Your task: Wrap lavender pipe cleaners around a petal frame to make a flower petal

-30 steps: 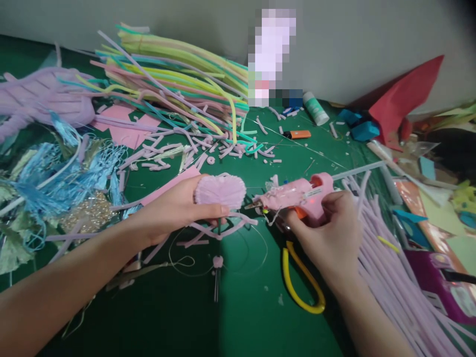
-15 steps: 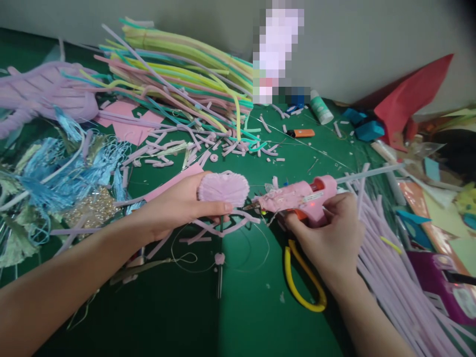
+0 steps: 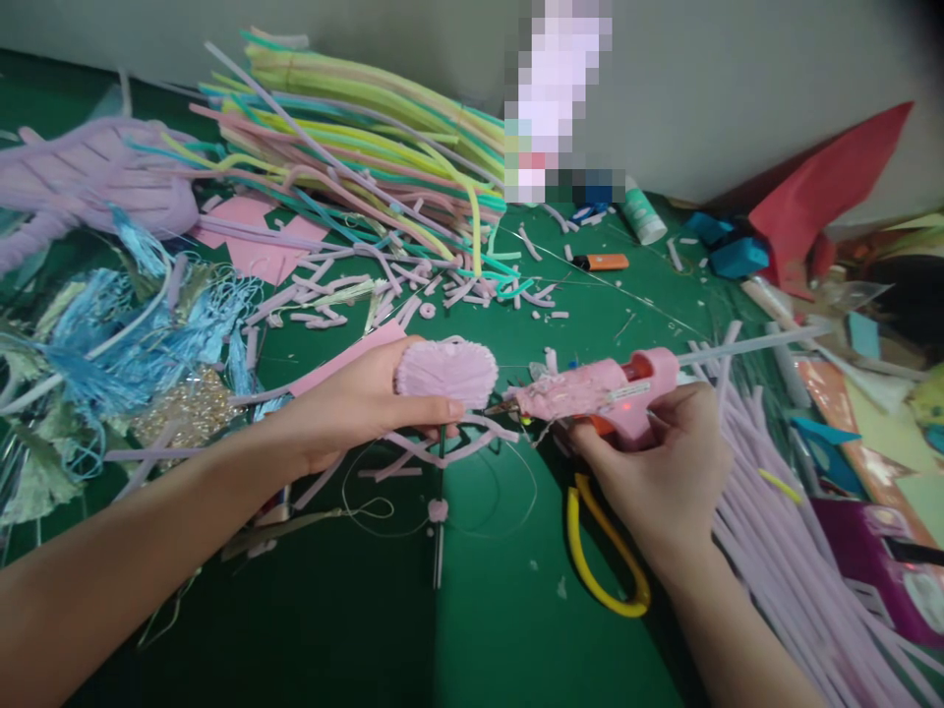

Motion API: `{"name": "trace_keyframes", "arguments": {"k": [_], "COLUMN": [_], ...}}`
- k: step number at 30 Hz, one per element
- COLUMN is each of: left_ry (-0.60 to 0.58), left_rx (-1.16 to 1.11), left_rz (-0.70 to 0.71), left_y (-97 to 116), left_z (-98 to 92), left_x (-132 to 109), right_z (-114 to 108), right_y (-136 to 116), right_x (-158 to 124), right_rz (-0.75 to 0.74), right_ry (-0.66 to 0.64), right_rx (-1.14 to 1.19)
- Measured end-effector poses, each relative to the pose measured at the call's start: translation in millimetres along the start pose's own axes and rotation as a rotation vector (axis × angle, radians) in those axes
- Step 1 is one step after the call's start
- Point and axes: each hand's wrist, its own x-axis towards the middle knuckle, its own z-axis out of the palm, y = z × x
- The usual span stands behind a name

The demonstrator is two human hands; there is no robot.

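Between the fingers and thumb of my left hand point(image 3: 376, 398) is a fuzzy lilac oval piece point(image 3: 446, 374), its flat face turned up. A thin dark stem point(image 3: 441, 482) with a small lilac bead-like lump runs down below it. My right hand point(image 3: 656, 462) grips a pink glue gun point(image 3: 597, 393) by its handle. The gun's nozzle points left and lies close to the oval's lower right edge; I cannot tell whether they touch. A clear glue stick point(image 3: 752, 346) juts from the gun's back. Curved lilac strips point(image 3: 479, 429) lie under the oval.
Yellow scissor-like handles point(image 3: 609, 560) lie beneath my right wrist. Lilac pipe cleaners point(image 3: 782, 551) spread at the right, beside a purple box point(image 3: 870, 560). Coloured pipe cleaners point(image 3: 354, 147) are bundled at the back, near an orange lighter point(image 3: 609, 262). Blue tassels point(image 3: 169, 324) fill the left.
The whole view has shifted slightly, so things sit a little farther right. Both hands keep their holds, and the glue gun's nozzle stays close to the lilac oval.
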Motion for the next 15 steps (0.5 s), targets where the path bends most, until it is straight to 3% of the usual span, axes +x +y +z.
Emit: {"name": "trace_keyframes", "arguments": {"k": [15], "left_ry": [0.017], "left_rx": [0.026], "left_rz": [0.002], "left_y": [-0.6], "left_z": [0.7], "left_x": [-0.1], "right_z": [-0.6], "right_y": [-3.4], "right_x": [-0.2], "right_rz": [0.0], "right_ry": [0.049], "right_rx": [-0.016]}}
